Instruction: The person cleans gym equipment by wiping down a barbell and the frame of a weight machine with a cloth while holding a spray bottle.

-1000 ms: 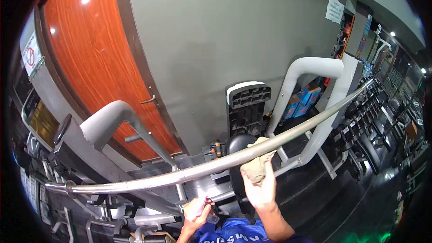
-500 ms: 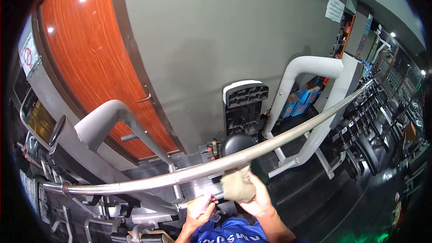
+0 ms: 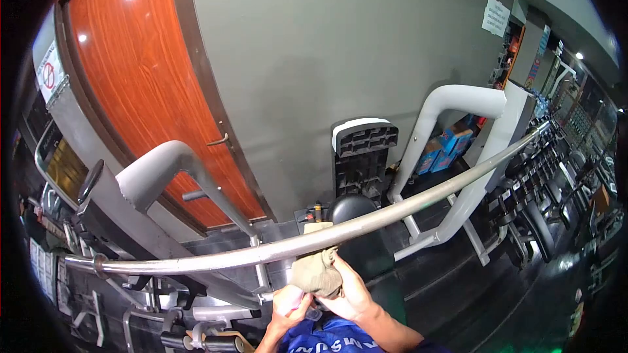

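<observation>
A khaki cloth (image 3: 316, 274) is bunched in my right hand (image 3: 355, 293), just on the near side of a long silver bar (image 3: 327, 238). A beige patch shows just beyond the bar; I cannot tell if it belongs to the cloth. My left hand (image 3: 286, 306) is closed around a small thing with a pink part (image 3: 298, 301), and a clear part shows below it. Its kind is mostly hidden by the fingers. Both hands are close together in front of the blue shirt (image 3: 327, 336), the left one by the cloth's lower edge.
Grey machine frames (image 3: 458, 101) stand on both sides of the bar. A black padded seat (image 3: 353, 208) and an upright back support (image 3: 364, 150) are beyond it. Dumbbell racks (image 3: 530, 189) line the right side. A reddish wooden door (image 3: 140, 85) is at left.
My right hand has moved left with the cloth, bringing it close to my left hand. The left hand stays low, still closed on the small thing. The view has shifted slightly.
</observation>
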### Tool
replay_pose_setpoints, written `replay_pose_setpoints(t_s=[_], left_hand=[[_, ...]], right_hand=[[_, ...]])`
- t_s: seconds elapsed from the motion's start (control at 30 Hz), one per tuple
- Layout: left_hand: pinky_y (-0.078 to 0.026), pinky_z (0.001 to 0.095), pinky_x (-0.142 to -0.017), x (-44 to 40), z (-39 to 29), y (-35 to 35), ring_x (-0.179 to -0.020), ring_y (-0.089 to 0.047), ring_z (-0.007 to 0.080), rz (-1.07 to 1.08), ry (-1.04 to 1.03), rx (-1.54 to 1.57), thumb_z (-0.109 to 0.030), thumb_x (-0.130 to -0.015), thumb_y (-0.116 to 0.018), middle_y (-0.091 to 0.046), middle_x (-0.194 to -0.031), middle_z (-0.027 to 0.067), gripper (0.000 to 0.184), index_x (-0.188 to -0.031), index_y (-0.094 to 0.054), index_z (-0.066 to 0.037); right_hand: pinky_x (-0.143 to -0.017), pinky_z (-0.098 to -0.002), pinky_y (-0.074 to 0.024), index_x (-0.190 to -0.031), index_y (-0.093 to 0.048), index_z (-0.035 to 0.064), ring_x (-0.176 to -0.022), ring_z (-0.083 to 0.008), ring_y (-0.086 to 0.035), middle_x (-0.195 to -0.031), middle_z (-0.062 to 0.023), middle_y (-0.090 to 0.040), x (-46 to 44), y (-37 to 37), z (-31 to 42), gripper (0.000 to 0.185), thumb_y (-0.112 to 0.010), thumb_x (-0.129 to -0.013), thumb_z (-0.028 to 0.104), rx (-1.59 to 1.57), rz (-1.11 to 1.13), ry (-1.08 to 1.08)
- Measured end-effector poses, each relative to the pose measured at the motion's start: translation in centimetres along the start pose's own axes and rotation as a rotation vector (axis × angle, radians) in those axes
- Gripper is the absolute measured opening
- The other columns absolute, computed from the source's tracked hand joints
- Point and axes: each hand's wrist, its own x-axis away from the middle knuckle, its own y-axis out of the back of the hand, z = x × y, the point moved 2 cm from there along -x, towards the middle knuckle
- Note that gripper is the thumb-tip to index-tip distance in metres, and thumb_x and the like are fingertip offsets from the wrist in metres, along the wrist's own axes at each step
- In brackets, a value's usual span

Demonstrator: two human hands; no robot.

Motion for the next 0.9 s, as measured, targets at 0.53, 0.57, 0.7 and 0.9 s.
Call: replay_pose_setpoints(t_s=[0.53, 0.57, 0.7, 0.9], left_hand=[[-0.056, 0.0270, -0.057, 1.7, 2.4, 0.7, -0.065, -0.068, 0.0163, -0.102, 0.093, 0.318, 0.008, -0.086, -0.060, -0.069, -0.089, 0.0150, 0.028, -0.114, -0.060, 0.006], [-0.056, 0.0269, -0.057, 1.7, 2.3, 0.7, -0.065, -0.068, 0.0162, -0.097, 0.073, 0.287, 0.007, -0.086, -0.061, -0.069, -0.088, 0.0148, 0.028, -0.114, -0.060, 0.006], [-0.056, 0.0270, -0.057, 2.4, 2.8, 0.5, -0.065, -0.068, 0.0161, -0.097, 0.112, 0.338, 0.008, -0.086, -0.060, -0.069, -0.088, 0.0142, 0.027, -0.113, -0.060, 0.006], [-0.056, 0.0265, -0.057, 2.1, 1.5, 0.3, -0.064, -0.068, 0.0160, -0.091, 0.088, 0.294, 0.005, -0.086, -0.062, -0.069, -0.086, 0.0129, 0.021, -0.108, -0.062, 0.007]], right_hand=[[-0.096, -0.0388, -0.0435, -0.118, -0.060, -0.0028, -0.105, -0.0316, -0.057, -0.125, -0.0199, -0.049, 6.8, -8.3, 11.6, 0.035, -0.060, -0.084, 0.007, 1.724, -0.494, 1.321], [-0.094, -0.0410, -0.0447, -0.117, -0.060, -0.0019, -0.104, -0.0333, -0.056, -0.122, -0.0193, -0.050, 6.0, -9.2, 11.2, 0.034, -0.060, -0.084, 0.006, 1.727, -0.633, 1.242], [-0.087, -0.0413, -0.0478, -0.110, -0.063, 0.0046, -0.098, -0.0355, -0.058, -0.106, -0.0181, -0.056, 4.1, -10.5, 8.7, 0.030, -0.062, -0.081, 0.002, 2.077, -0.632, 1.226], [-0.084, -0.0391, -0.0518, -0.111, -0.066, 0.0041, -0.092, -0.0330, -0.061, -0.107, -0.0139, -0.062, 3.0, -12.6, 2.9, 0.038, -0.069, -0.073, 0.001, 2.035, -0.093, 1.150]])
